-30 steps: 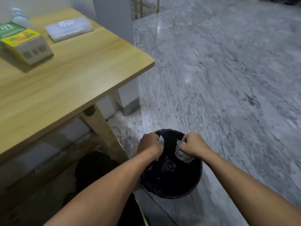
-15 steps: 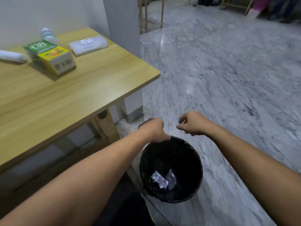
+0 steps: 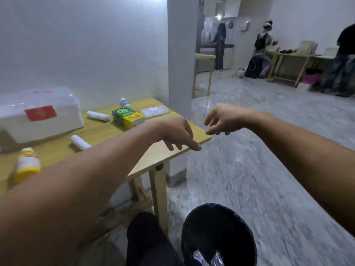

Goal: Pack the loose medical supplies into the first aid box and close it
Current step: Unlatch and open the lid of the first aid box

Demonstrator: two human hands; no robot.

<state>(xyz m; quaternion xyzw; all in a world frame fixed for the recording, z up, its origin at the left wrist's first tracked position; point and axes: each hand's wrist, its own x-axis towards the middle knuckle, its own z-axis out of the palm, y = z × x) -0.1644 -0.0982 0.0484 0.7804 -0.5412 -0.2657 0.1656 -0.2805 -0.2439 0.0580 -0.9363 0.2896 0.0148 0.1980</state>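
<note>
The white first aid box (image 3: 41,118) with a red label and clear lid stands shut at the table's back left. Loose on the wooden table (image 3: 107,132) lie two white bandage rolls (image 3: 98,116) (image 3: 80,142), a green and yellow carton (image 3: 128,117), a small white bottle (image 3: 125,103), a flat white packet (image 3: 154,111) and a yellow-capped bottle (image 3: 26,165). My left hand (image 3: 177,134) hovers over the table's right corner, fingers loose and empty. My right hand (image 3: 221,120) hangs in the air just right of that corner, also empty.
A black waste bin (image 3: 219,235) with torn wrappers inside stands on the marble floor by my leg. A white pillar (image 3: 180,73) rises behind the table. Far back, several people stand near other wooden tables (image 3: 292,60).
Both hands dropped wrapper pieces into the bin, then rose from it up to the table corner and loosened. My view lifted from the floor to the table and room.
</note>
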